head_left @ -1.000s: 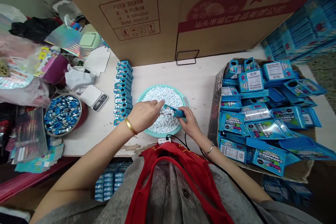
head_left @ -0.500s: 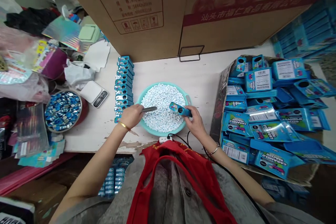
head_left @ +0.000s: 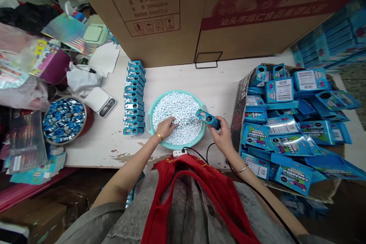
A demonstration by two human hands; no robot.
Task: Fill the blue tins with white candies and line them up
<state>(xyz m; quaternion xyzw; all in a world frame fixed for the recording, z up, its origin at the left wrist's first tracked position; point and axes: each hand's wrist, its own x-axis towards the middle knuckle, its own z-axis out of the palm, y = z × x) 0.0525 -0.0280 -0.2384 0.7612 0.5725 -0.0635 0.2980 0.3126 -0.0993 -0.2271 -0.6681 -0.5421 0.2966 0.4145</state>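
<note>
A teal basin [head_left: 148,121] heaped with small white candies [head_left: 183,112] stands on the white table in front of me. My left hand [head_left: 166,126] rests on the candies at the basin's near left, fingers curled down into them; what they hold is hidden. My right hand [head_left: 222,134] is closed round a small blue box [head_left: 207,118], held tilted over the basin's right rim. A row of several similar small blue boxes [head_left: 134,99] lies just left of the basin.
A carton of blue printed packs [head_left: 286,129] fills the right side. Left are a metal bowl of blue pieces [head_left: 64,120], a small white scale [head_left: 100,101] and cluttered bags. Big cardboard boxes [head_left: 160,19] wall the back. A white plug and black cable [head_left: 178,153] lie at the table's near edge.
My left hand, which held a grey scoop-like tool above the basin, has dropped onto the candies. My right hand has drawn the small blue box right, to the basin's rim.
</note>
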